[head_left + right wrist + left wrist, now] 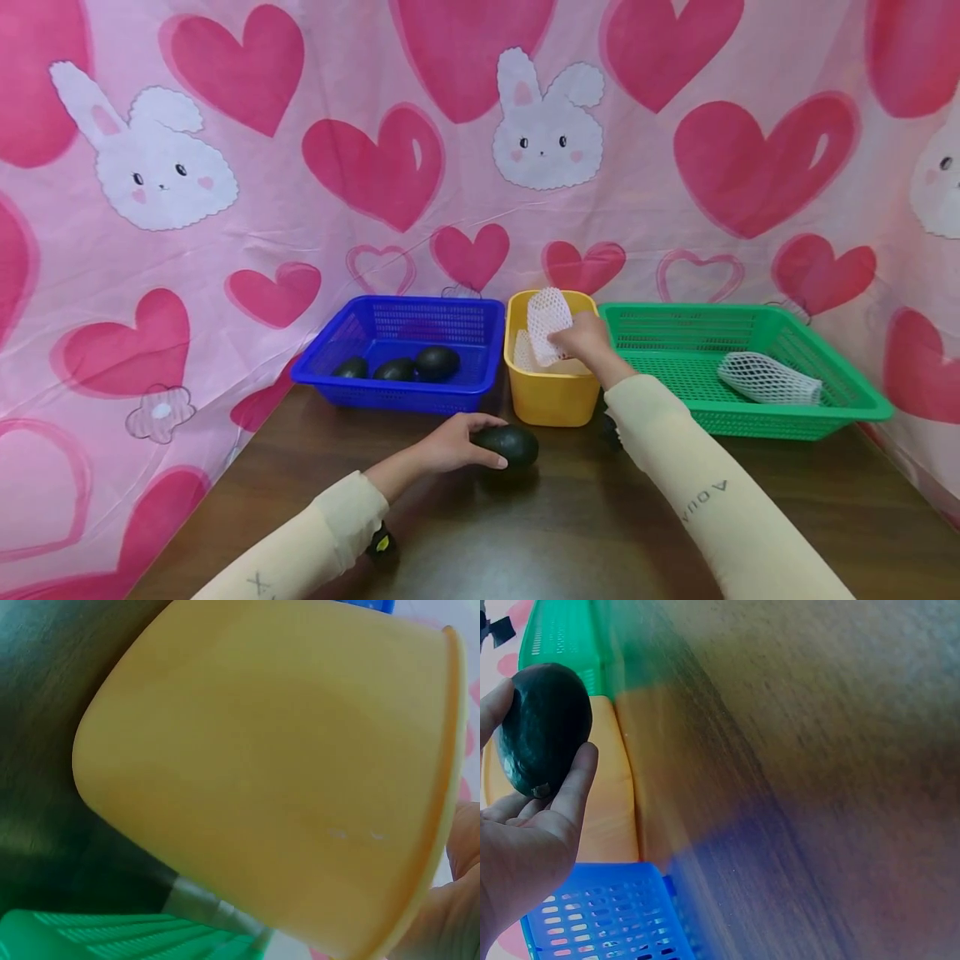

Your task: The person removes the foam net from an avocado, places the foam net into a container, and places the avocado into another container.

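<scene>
My left hand holds a dark green avocado just over the table, thumb and fingers round it; the left wrist view shows the stem end of the avocado. With my right hand I pinch a white foam net sleeve above the mouth of the yellow bin. More white netting shows inside that bin. In the right wrist view the bin's wall hides most of the right hand and all of the sleeve.
Left of the bin stands a blue basket with several avocados in it. To the right, a green basket holds a bulging white foam net; its contents are hard to tell. A heart-print cloth hangs behind the wooden table.
</scene>
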`<state>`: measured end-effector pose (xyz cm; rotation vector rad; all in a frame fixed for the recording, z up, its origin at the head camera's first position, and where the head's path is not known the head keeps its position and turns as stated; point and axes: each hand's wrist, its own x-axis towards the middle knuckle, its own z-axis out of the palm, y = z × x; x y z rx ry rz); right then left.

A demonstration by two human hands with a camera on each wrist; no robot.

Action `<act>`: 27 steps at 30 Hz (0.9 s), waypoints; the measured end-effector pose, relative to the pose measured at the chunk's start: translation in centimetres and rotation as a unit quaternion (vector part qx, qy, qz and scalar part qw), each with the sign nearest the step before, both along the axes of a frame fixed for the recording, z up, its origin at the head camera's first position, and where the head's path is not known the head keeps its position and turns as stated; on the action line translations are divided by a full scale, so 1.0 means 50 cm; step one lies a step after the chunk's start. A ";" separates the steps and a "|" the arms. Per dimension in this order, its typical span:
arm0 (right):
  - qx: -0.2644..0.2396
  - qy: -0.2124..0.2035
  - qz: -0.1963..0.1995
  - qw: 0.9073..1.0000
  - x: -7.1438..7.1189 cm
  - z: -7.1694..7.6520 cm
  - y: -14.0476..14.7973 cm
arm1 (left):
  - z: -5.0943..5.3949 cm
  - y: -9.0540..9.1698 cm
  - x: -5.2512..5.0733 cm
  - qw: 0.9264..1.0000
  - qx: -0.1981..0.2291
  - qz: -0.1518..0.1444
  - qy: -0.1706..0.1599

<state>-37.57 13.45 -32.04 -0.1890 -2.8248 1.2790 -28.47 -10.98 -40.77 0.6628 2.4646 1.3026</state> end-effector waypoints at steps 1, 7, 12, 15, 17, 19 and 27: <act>-0.003 -0.004 -0.002 1.000 -0.003 -0.002 -0.004 | 0.000 -0.001 0.001 1.000 0.000 -0.001 0.000; -0.021 -0.021 -0.004 1.000 -0.014 -0.012 -0.016 | 0.002 -0.006 0.002 1.000 0.005 -0.009 0.002; -0.029 -0.037 -0.009 0.999 -0.017 -0.020 -0.027 | 0.003 -0.006 0.003 1.000 0.011 -0.004 -0.004; -0.039 -0.051 -0.019 0.998 -0.022 -0.027 -0.034 | 0.002 -0.006 0.004 1.000 0.010 -0.001 -0.005; -0.043 -0.060 -0.024 0.997 -0.024 -0.031 -0.037 | 0.001 -0.006 0.003 1.000 0.006 0.000 -0.005; -0.047 -0.067 -0.024 0.996 -0.026 -0.034 -0.038 | 0.000 -0.007 0.002 1.000 0.004 0.000 -0.004; -0.019 -0.092 -0.002 0.996 -0.033 -0.039 -0.051 | 0.003 -0.012 0.001 1.000 0.004 0.002 0.002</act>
